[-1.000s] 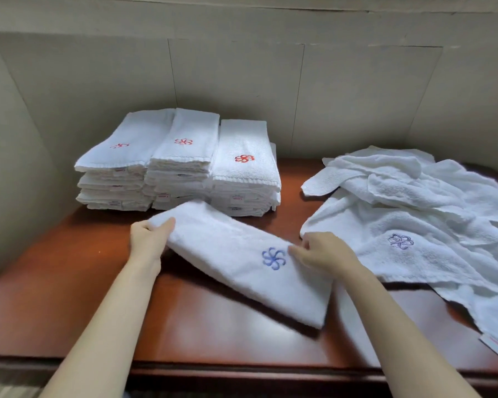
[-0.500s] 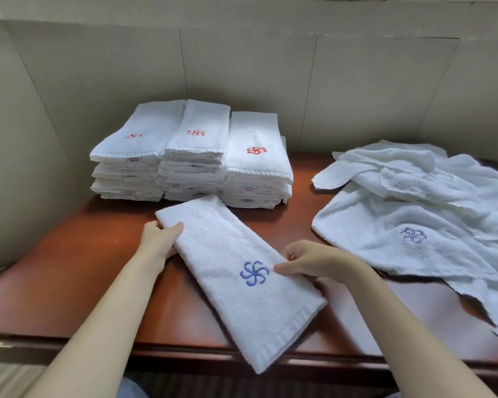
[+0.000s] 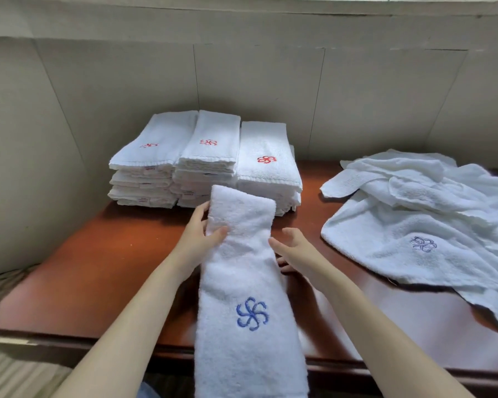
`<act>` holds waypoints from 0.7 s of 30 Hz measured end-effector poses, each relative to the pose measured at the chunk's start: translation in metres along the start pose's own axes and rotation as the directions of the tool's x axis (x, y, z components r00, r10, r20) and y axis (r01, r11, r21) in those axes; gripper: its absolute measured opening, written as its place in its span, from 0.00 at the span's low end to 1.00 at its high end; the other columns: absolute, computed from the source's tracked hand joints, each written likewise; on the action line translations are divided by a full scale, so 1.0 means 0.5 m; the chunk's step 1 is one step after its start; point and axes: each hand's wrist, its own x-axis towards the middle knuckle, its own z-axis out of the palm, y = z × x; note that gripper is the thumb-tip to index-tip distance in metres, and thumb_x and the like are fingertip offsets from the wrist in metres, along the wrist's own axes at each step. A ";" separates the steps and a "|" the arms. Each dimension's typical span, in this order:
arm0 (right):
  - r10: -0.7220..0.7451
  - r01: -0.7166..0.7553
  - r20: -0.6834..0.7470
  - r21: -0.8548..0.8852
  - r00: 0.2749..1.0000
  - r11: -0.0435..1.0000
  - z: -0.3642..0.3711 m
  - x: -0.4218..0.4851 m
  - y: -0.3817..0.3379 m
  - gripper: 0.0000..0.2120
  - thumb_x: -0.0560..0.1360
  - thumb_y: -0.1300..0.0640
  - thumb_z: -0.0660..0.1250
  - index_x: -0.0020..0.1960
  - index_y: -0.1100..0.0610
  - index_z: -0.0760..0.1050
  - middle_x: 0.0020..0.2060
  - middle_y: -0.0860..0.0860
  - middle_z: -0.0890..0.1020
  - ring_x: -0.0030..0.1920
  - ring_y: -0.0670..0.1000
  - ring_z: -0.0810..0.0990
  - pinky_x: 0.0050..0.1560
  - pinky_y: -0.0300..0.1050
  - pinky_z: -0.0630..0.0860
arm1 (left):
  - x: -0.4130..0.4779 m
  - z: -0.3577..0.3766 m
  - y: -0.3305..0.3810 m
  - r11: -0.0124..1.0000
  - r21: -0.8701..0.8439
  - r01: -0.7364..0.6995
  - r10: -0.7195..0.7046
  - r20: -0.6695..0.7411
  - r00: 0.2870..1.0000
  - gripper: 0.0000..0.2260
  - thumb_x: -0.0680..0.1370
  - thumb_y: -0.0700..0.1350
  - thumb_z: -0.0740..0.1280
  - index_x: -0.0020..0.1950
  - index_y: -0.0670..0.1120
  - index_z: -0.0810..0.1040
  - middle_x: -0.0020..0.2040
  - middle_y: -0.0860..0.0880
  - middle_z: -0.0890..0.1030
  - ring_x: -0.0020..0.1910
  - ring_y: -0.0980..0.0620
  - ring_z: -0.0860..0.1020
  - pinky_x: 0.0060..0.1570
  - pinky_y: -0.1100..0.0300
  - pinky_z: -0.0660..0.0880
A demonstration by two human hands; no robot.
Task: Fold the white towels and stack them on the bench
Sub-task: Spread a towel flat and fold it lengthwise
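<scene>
Vs 0.5 s ago: folded towel [image 3: 249,282] had swung from diagonal to running straight away from the person, far end now overlapping the front of the stacks [image 3: 207,165], near end hanging over the bench [image 3: 78,271] front edge. Blue logo [image 3: 252,313] sat closer to the camera than before.

Left hand [image 3: 202,239] grip: grasping the towel's left edge near the far end, thumb on top, fingers behind/under. It had shifted up along the towel.

Right hand [image 3: 293,248] grip: released, fingers relaxed, just beside the towel's right edge; contact w/ the cloth unclear. Earlier its fingertips were on the towel by the logo.

Stacks: three side by side at bench rear-left, red logos on top, unchanged. Unfolded pile [image 3: 423,225] on bench right, darker logo showing, unchanged.

Surface: reddish-brown glossy wood bench. Room: beige panelled wall [image 3: 256,90] behind and on the left, striped flooring [image 3: 0,369] at lower left.
</scene>
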 end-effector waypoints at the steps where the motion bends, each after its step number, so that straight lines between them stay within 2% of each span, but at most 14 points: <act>1: -0.022 0.022 0.004 0.061 1.000 0.998 0.003 0.003 -0.005 0.29 0.76 0.47 0.66 0.71 0.56 0.60 0.52 0.51 0.78 0.47 0.46 0.79 0.48 0.43 0.79 | -0.005 0.009 0.010 0.999 -0.010 -0.049 0.049 0.039 0.998 0.25 0.77 0.37 0.68 0.69 0.54 0.63 0.57 0.49 0.80 0.54 0.53 0.81 0.46 0.62 0.80; 2: -0.041 0.038 0.022 0.140 0.999 0.989 0.006 0.003 -0.010 0.29 0.76 0.47 0.67 0.71 0.58 0.62 0.55 0.52 0.78 0.52 0.48 0.79 0.55 0.46 0.78 | -0.011 0.019 0.020 0.996 -0.010 -0.085 0.086 0.062 0.994 0.26 0.77 0.36 0.67 0.69 0.55 0.63 0.58 0.49 0.80 0.56 0.54 0.80 0.50 0.62 0.79; 3: -0.063 0.052 0.042 0.230 0.997 0.972 0.008 0.002 -0.020 0.26 0.76 0.49 0.67 0.69 0.59 0.66 0.57 0.53 0.80 0.55 0.51 0.80 0.58 0.48 0.77 | -0.015 0.026 0.031 0.994 -0.001 -0.108 0.108 0.065 0.992 0.26 0.77 0.36 0.68 0.69 0.55 0.64 0.58 0.50 0.80 0.57 0.54 0.80 0.53 0.61 0.78; 5: -0.117 0.095 0.037 0.372 0.992 0.923 0.007 -0.001 -0.029 0.16 0.77 0.55 0.67 0.61 0.61 0.75 0.54 0.56 0.83 0.51 0.54 0.83 0.52 0.48 0.80 | -0.019 0.040 0.039 0.994 -0.006 -0.106 0.106 0.023 0.994 0.22 0.76 0.37 0.68 0.67 0.51 0.68 0.59 0.49 0.80 0.57 0.54 0.80 0.52 0.62 0.78; 7: -0.147 0.154 -0.049 0.414 0.988 0.897 -0.001 -0.001 -0.056 0.08 0.77 0.59 0.66 0.55 0.61 0.78 0.50 0.59 0.84 0.47 0.55 0.84 0.50 0.50 0.80 | -0.011 0.042 0.061 0.994 -0.003 -0.109 0.109 -0.035 0.993 0.15 0.76 0.38 0.69 0.62 0.47 0.73 0.57 0.48 0.81 0.53 0.56 0.81 0.45 0.68 0.77; 9: -0.175 0.215 -0.143 0.346 0.974 0.913 -0.021 0.009 -0.101 0.04 0.77 0.59 0.67 0.50 0.59 0.78 0.46 0.57 0.84 0.42 0.52 0.83 0.46 0.47 0.80 | 0.008 0.041 0.101 0.992 0.028 -0.125 0.126 -0.041 0.991 0.12 0.76 0.39 0.69 0.58 0.47 0.75 0.55 0.50 0.82 0.52 0.56 0.81 0.43 0.70 0.76; 11: -0.248 0.289 -0.246 0.151 0.937 0.945 -0.052 0.025 -0.157 0.03 0.76 0.57 0.67 0.48 0.57 0.78 0.41 0.52 0.83 0.38 0.48 0.81 0.39 0.40 0.78 | 0.035 0.041 0.160 0.988 0.062 -0.142 0.142 -0.006 0.990 0.12 0.77 0.40 0.69 0.58 0.49 0.74 0.53 0.51 0.81 0.51 0.57 0.81 0.41 0.69 0.77; 13: -0.323 0.344 -0.298 0.018 0.898 0.939 -0.083 0.037 -0.213 0.04 0.76 0.55 0.67 0.47 0.56 0.78 0.40 0.50 0.82 0.37 0.47 0.79 0.39 0.41 0.76 | 0.061 0.043 0.218 0.985 0.089 -0.150 0.149 0.022 0.989 0.11 0.78 0.40 0.67 0.60 0.48 0.73 0.54 0.49 0.81 0.47 0.56 0.81 0.38 0.65 0.78; 14: -0.350 0.364 -0.305 -0.014 0.885 0.931 -0.097 0.040 -0.239 0.04 0.76 0.55 0.66 0.46 0.55 0.78 0.40 0.49 0.81 0.38 0.48 0.79 0.40 0.43 0.76 | 0.073 0.045 0.244 0.981 0.107 -0.161 0.159 0.027 0.987 0.12 0.79 0.39 0.66 0.61 0.46 0.72 0.55 0.47 0.81 0.47 0.53 0.82 0.39 0.62 0.79; 16: -0.382 0.386 -0.298 -0.050 0.875 0.921 -0.121 0.041 -0.282 0.05 0.77 0.58 0.64 0.46 0.56 0.78 0.40 0.50 0.81 0.39 0.48 0.79 0.40 0.44 0.77 | 0.090 0.048 0.287 0.967 0.167 -0.192 0.191 0.026 0.981 0.13 0.79 0.39 0.64 0.64 0.42 0.71 0.57 0.43 0.80 0.49 0.47 0.81 0.43 0.58 0.79; 18: -0.379 0.382 -0.270 -0.044 0.885 0.923 -0.142 0.039 -0.320 0.07 0.78 0.62 0.60 0.48 0.56 0.77 0.43 0.52 0.81 0.40 0.50 0.80 0.41 0.45 0.78 | 0.100 0.051 0.320 0.954 0.189 -0.231 0.230 0.030 0.973 0.13 0.79 0.39 0.64 0.64 0.43 0.71 0.57 0.43 0.80 0.49 0.48 0.81 0.40 0.62 0.78; 21: -0.351 0.370 -0.209 0.054 0.912 0.928 -0.175 0.029 -0.366 0.12 0.78 0.66 0.56 0.52 0.57 0.76 0.48 0.56 0.81 0.47 0.56 0.81 0.50 0.54 0.80 | 0.118 0.055 0.361 0.937 0.165 -0.309 0.312 0.006 0.950 0.06 0.79 0.40 0.66 0.55 0.47 0.74 0.54 0.43 0.79 0.48 0.48 0.80 0.36 0.64 0.77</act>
